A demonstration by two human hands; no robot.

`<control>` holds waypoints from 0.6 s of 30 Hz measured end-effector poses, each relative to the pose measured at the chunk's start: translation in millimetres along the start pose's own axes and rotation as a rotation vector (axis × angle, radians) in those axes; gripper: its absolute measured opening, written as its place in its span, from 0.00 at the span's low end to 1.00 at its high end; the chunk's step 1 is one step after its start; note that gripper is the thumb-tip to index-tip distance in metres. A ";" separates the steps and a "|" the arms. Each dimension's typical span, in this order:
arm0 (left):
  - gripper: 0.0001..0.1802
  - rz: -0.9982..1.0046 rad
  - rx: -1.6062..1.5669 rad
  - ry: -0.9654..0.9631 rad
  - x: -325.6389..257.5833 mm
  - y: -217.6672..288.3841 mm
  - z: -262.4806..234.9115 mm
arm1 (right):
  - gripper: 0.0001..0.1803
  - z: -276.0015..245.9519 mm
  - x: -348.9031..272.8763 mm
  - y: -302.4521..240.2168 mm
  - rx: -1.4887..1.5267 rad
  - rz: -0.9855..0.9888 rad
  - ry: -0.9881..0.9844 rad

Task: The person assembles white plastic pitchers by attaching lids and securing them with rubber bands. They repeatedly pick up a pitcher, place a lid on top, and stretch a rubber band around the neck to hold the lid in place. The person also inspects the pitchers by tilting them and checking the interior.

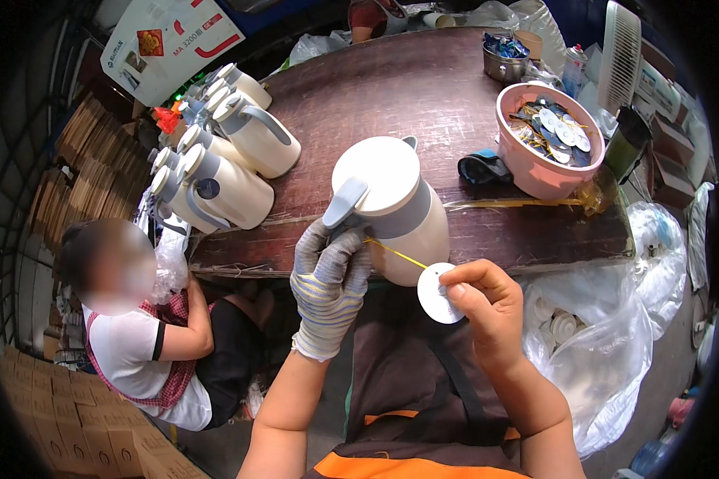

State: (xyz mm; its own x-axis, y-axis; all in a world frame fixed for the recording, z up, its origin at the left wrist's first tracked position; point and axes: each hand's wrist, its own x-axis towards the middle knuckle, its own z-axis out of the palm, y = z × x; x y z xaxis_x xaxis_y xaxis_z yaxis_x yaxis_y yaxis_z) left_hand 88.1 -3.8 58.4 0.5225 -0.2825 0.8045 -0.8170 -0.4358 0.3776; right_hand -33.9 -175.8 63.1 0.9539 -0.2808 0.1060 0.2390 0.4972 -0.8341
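Note:
A cream thermos jug (407,231) with a grey collar and white lid stands at the table's near edge. My left hand (327,287), in a striped knit glove, is closed around its grey handle (345,203). Bare and pinching, my right hand (487,307) holds a round white hang tag (439,295) by its edge. From the tag a thin yellow string (395,252) runs taut to the handle beside my gloved fingers. Whether the string loops fully round the handle is hidden.
Several similar jugs (255,136) stand at the table's left. At the right are a pink bucket (551,180) of round tags, a dark blue strap-like item (484,166), a metal pot (506,65) and a fan (619,56). A person (148,335) sits at left; a plastic bag (599,351) lies right.

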 end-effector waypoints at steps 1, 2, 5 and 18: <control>0.16 -0.021 0.004 0.014 -1.6 0.4 2.1 | 0.08 0.7 -1.0 -1.2 0.030 0.028 -0.020; 0.16 -0.042 0.007 0.027 -3.8 1.5 4.1 | 0.08 1.8 -2.7 -2.3 0.060 0.056 -0.040; 0.16 -0.073 0.011 0.041 -6.8 8.7 5.6 | 0.08 8.4 -10.0 -2.8 0.080 0.089 -0.093; 0.11 -0.027 -0.030 0.010 2.5 7.5 1.0 | 0.08 6.6 -1.0 3.9 -0.031 -0.019 0.007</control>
State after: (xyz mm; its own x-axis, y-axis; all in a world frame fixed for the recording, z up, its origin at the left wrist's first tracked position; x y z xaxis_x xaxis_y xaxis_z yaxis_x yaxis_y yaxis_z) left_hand 83.5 -8.6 62.9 0.5422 -0.2623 0.7983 -0.8097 -0.4172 0.4128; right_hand -32.7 -168.2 63.3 0.9477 -0.2963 0.1184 0.2516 0.4657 -0.8484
